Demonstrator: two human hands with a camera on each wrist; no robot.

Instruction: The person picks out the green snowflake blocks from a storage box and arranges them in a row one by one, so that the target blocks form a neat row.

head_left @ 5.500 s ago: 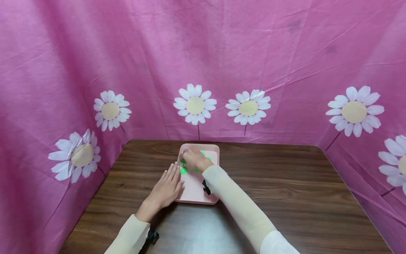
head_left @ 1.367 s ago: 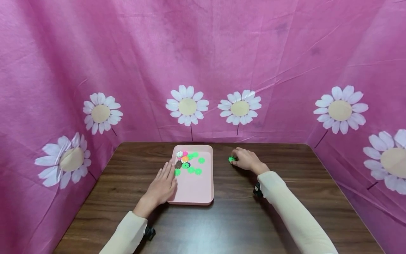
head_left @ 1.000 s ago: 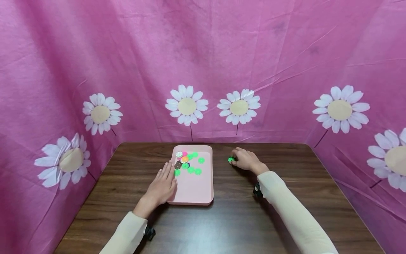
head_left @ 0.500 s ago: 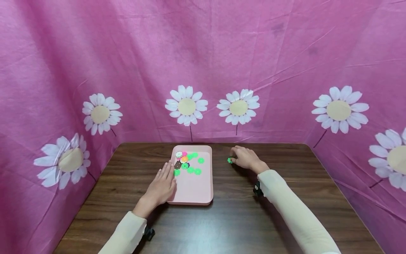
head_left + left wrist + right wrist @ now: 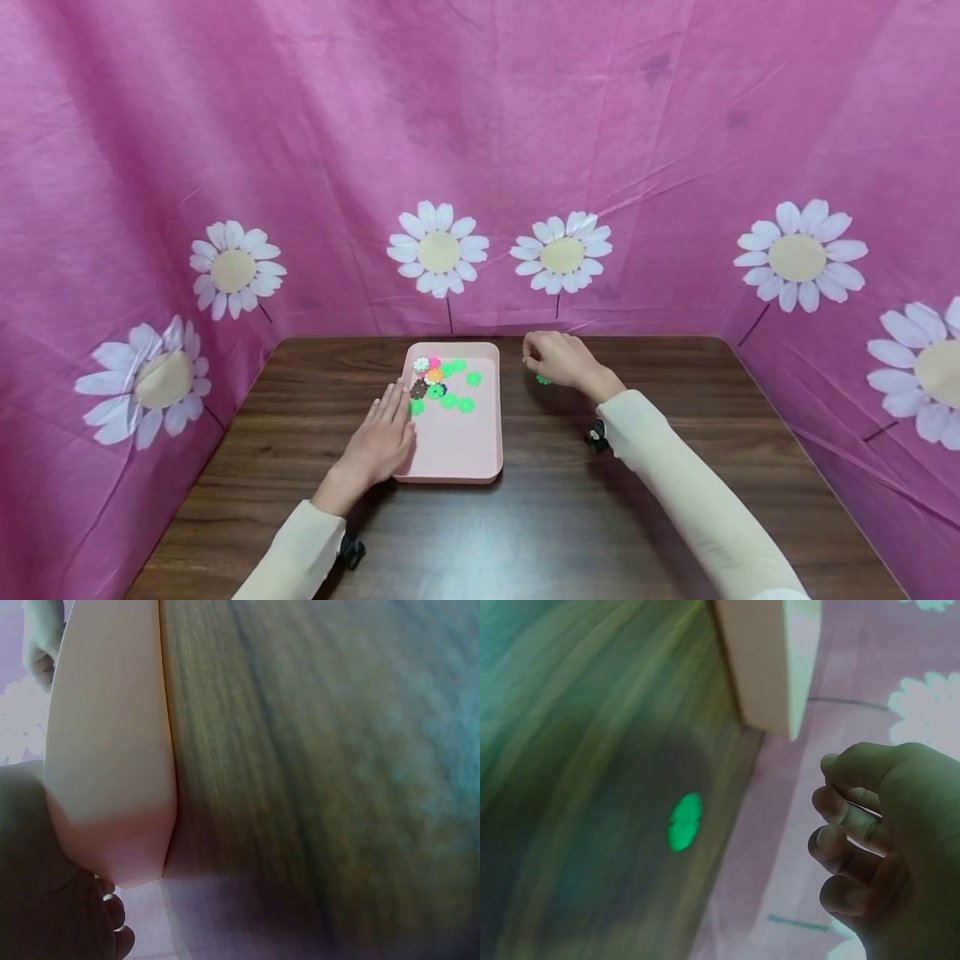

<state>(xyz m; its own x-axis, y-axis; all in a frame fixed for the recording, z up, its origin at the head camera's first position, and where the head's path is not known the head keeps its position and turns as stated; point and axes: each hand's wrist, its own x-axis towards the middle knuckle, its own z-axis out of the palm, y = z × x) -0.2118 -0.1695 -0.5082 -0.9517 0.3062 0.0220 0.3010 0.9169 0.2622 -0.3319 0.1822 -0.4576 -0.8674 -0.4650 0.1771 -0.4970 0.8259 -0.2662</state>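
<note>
My left hand (image 5: 381, 437) lies along the left side of the pink tray (image 5: 457, 458), fingers straight and touching its rim. In the left wrist view the tray wall (image 5: 112, 735) rises beside that hand. Right of the tray, my right hand (image 5: 562, 360) is raised over the table, its fingers loosely bent with nothing between them. A green flower-shaped piece (image 5: 543, 379) lies on the table just below it, partly hidden by the hand in the head view. The right wrist view shows this green piece (image 5: 684, 822) whole, apart from the fingers.
Several green flower pieces (image 5: 466, 405) lie in the tray's far half. Among them are a white one (image 5: 422, 364), an orange one (image 5: 434, 376) and a dark brown one (image 5: 418, 389). A pink curtain (image 5: 495, 125) with printed daisies stands behind the wooden table (image 5: 645, 367).
The right hand came from inside the tray to the table on the right with a green piece, let it go there, and has now lifted and shifted left. The left hand stays at the tray.
</note>
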